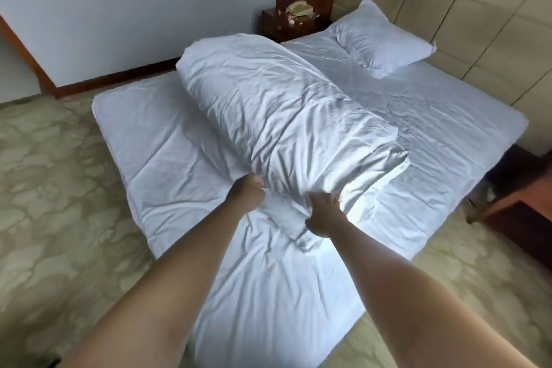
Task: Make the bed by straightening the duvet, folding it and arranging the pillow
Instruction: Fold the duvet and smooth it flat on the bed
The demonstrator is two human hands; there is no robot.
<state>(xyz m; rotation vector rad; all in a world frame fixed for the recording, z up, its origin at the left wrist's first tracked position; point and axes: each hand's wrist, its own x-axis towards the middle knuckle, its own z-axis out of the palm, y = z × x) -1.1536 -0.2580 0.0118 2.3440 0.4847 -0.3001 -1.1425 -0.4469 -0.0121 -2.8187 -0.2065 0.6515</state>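
Two bare forearms are stretched from the near edge over a white bed [143, 116]. The near end of the folded white duvet [277, 104], bundled across the bed's middle, is gripped by the left hand [246, 193] and right hand [324, 218], fingers curled into the fabric. A white pillow [380, 39] is seen at the far right by the padded headboard [466, 24], a telephone [299, 8] beyond.

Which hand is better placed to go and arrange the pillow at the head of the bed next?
Probably the right hand: the pillow lies far right, by the padded headboard. The left hand is farther from it. Both hands grip the folded duvet.
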